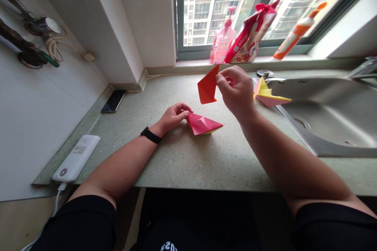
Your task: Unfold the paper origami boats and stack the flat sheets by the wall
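Observation:
My left hand point(174, 117) rests on the worktop with its fingertips pressed on the left corner of a folded red origami piece point(204, 124), which has a yellow underside. My right hand point(235, 91) is raised above the worktop, pinching a pointed piece of folded red paper point(207, 85) between its fingers and thumb. Just beyond my right hand, a folded yellow and pink origami piece point(266, 95) lies on the sink's rim, apart from both hands.
A steel sink point(326, 117) with a tap lies to the right of the speckled stone worktop point(188, 157). A phone point(113, 101) and a white power bank point(75, 158) lie at the left. A pink pump bottle point(223, 36), a red packet point(250, 35) and an orange tube point(297, 33) stand by the window.

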The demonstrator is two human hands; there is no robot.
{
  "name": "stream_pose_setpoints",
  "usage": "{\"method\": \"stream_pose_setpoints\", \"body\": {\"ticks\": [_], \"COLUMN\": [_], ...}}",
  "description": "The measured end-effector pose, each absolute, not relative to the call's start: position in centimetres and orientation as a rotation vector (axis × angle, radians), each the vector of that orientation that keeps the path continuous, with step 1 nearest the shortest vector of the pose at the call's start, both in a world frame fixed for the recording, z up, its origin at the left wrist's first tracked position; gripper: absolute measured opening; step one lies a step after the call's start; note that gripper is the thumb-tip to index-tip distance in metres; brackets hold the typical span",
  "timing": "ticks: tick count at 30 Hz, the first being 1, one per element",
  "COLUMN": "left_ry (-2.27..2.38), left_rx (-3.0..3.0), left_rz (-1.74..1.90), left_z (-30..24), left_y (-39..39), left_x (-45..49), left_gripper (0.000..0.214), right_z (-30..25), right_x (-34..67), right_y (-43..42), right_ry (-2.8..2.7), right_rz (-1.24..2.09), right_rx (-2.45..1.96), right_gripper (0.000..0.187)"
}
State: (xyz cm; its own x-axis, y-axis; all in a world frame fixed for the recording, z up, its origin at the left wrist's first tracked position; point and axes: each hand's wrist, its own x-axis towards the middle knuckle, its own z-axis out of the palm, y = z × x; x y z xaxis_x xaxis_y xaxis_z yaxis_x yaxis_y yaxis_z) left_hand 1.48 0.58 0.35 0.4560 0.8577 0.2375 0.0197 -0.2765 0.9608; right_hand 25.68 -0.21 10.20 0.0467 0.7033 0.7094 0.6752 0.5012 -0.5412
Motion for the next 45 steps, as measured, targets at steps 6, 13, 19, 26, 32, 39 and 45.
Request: {"method": "stream_pose_setpoints", "body": {"ticks": [6, 13, 19, 26, 32, 39, 45], "left_ry": [0.634, 0.696, 0.707, 0.709, 0.813, 0.87, 0.819], "left_rx": [1.579, 1.458, 1.246, 1.159, 1.156, 1.256, 1.402], "left_rz": [0.803, 0.984, 1.045, 1.122, 1.275, 1.346, 1.315], "left_z": [1.1, 0.8, -0.3, -0.6, -0.8, -1.0, -0.9], "left_y": [-0.5, -0.1, 0.6, 1.7, 2.7, 2.8, 2.6], "left_x": [1.6, 1.3, 1.9, 2.1, 1.6, 1.6, 1.8], "left_gripper": [0.021, 0.04, 0.062, 0.049, 0.041, 0.034, 0.038], "right_z": [9.3, 5.1, 2.3, 1.9, 2.0, 1.5, 1.6], "right_x": [26.1, 24.0, 22.5, 22.5, 23.1, 23.0, 22.6], "right_y": [0.4, 0.4, 0.3, 0.2, 0.4, 0.7, 0.8], "right_ry": [-1.684, -1.912, -2.159, -2.27, -2.184, -2.172, -2.162], "right_rz": [-0.008, 0.07, -0.049, -0.095, -0.113, -0.01, -0.103], "right_rx": [-1.221, -1.225, -1.213, -1.122, -1.29, -1.349, -1.314], "right_gripper": [0.025, 0.024, 0.028, 0.032, 0.036, 0.033, 0.029]}}
